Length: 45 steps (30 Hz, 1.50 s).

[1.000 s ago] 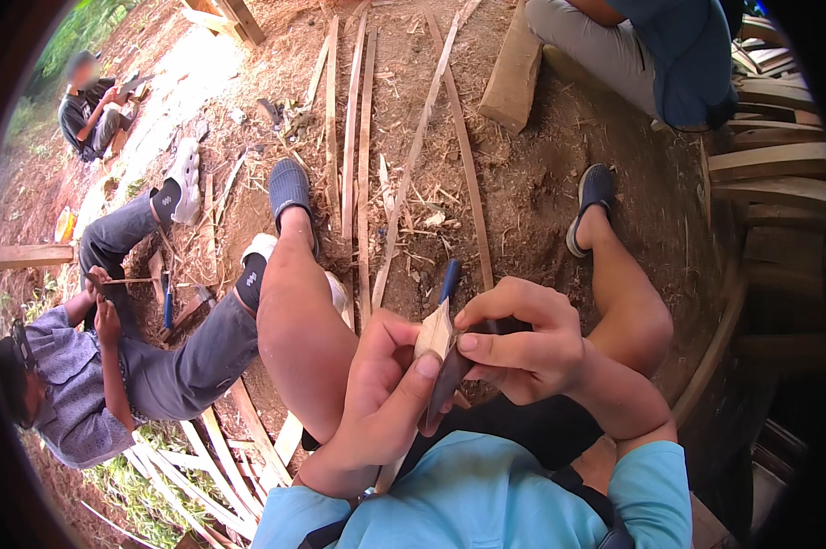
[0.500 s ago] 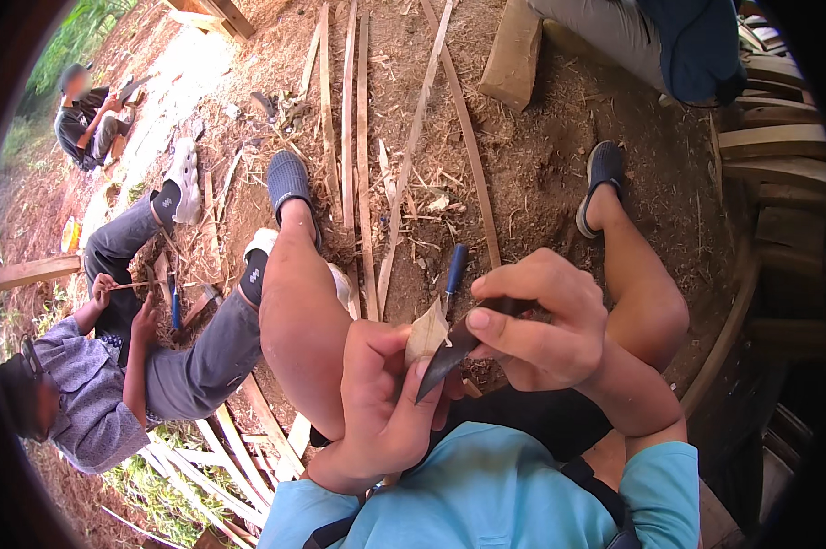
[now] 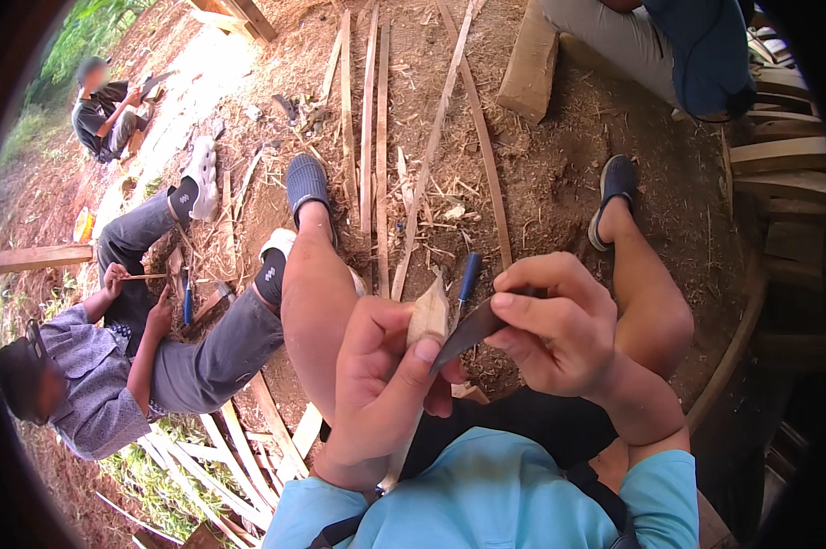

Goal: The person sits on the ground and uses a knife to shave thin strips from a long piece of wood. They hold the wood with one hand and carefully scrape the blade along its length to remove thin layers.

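Note:
In my left hand [image 3: 381, 371] a pale piece of wood [image 3: 429, 313] with a pointed, splintery upper end stands nearly upright, gripped between thumb and fingers. A long pale strip below that hand, by the forearm, may be part of the same piece. My right hand [image 3: 559, 320] pinches a dark knife blade [image 3: 468, 335] between thumb and fingers; its handle is hidden by the hand. The blade slants down to the left, its tip close to my left thumb and the wood's lower side. Behind the hands lies a blue-handled tool [image 3: 469, 276] on the ground.
Long wooden strips [image 3: 367, 128] lie over the dirt ahead, among shavings. At the left a seated co-worker [image 3: 111, 384] handles a thin stick; another person [image 3: 111, 110] sits farther back. A wooden block [image 3: 530, 69] stands ahead, and stacked curved timbers [image 3: 783, 156] line the right.
The wood in my left hand has turned more upright. The knife has shifted off the wood's face to its lower right side. The whole view has shifted slightly.

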Motion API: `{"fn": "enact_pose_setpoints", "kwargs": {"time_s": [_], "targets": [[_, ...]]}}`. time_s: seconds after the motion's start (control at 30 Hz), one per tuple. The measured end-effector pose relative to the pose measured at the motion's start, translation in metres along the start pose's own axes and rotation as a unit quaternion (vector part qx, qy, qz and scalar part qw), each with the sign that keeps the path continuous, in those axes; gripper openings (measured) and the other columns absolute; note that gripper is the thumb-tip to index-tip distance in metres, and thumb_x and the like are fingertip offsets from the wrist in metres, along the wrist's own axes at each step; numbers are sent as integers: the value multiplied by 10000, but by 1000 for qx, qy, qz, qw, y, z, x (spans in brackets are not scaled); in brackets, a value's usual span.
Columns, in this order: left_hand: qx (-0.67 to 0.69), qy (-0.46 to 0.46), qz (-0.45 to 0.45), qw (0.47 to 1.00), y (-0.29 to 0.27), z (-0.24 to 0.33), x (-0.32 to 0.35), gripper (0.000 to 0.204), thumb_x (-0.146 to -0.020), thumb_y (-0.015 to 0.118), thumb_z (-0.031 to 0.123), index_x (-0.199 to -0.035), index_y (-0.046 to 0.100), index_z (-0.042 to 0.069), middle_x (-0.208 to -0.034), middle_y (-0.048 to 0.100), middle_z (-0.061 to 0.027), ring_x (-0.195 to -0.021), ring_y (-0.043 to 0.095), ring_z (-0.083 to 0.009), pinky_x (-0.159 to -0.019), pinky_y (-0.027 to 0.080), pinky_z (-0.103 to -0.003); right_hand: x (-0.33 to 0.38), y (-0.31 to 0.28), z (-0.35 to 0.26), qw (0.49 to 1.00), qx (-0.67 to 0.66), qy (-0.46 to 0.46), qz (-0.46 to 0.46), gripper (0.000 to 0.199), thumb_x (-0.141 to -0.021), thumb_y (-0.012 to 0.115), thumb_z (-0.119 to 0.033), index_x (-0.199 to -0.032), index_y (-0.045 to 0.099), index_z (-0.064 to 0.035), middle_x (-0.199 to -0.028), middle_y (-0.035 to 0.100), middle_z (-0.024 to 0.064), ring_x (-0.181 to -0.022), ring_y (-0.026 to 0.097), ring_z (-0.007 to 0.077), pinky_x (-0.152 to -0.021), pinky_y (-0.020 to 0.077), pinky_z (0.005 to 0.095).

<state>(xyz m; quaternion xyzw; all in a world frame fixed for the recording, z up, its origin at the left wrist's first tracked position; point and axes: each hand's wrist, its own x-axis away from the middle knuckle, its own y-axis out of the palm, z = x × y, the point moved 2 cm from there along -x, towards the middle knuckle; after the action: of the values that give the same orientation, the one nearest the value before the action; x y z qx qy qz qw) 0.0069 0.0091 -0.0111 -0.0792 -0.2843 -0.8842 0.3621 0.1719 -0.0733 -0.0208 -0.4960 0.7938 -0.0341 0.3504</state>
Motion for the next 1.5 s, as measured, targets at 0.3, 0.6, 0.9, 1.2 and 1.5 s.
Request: {"fn": "enact_pose_setpoints", "kwargs": {"time_s": [0.3,0.6,0.9,1.2,1.5], "targets": [[-40,-10,-2,999,4,1,-2,201,-982,457,87,-1165,382,52,-895,610,-103,-697,600,-81,-501,477,-181,-3,-3,5,997,-37,16,-68,240,-750,734,-68,-976,658,-42,-907,613,116,-745,638,253,-616,525,326],[-132,42,19,990,9,-7,3,238,-982,420,45,-1193,310,27,-865,612,-112,-619,570,-74,-479,442,-176,1,1,11,996,-60,14,-61,250,-746,739,-67,-980,656,-39,-923,604,117,-724,632,242,-596,523,315],[-205,125,1,971,9,-10,-3,205,-989,430,69,-1164,347,0,-788,601,-83,-523,499,-54,-447,397,-182,7,10,15,996,59,-11,61,269,-743,764,-101,-995,675,-75,-1023,559,137,-720,605,175,-563,504,264],[-174,8,-51,983,22,-34,13,165,-990,462,127,-1106,380,44,-820,625,-88,-545,515,-57,-485,424,-171,-16,-54,54,948,15,126,291,232,-934,607,-146,-1112,512,-32,-1121,501,94,-705,511,76,-546,432,151],[-6,-65,0,998,-14,0,2,215,-993,470,213,-1122,467,42,-792,638,-74,-495,547,-67,-461,446,-167,4,2,-2,997,10,30,-71,235,-847,701,-124,-1029,597,-18,-1021,576,142,-790,602,199,-632,509,273]]}}
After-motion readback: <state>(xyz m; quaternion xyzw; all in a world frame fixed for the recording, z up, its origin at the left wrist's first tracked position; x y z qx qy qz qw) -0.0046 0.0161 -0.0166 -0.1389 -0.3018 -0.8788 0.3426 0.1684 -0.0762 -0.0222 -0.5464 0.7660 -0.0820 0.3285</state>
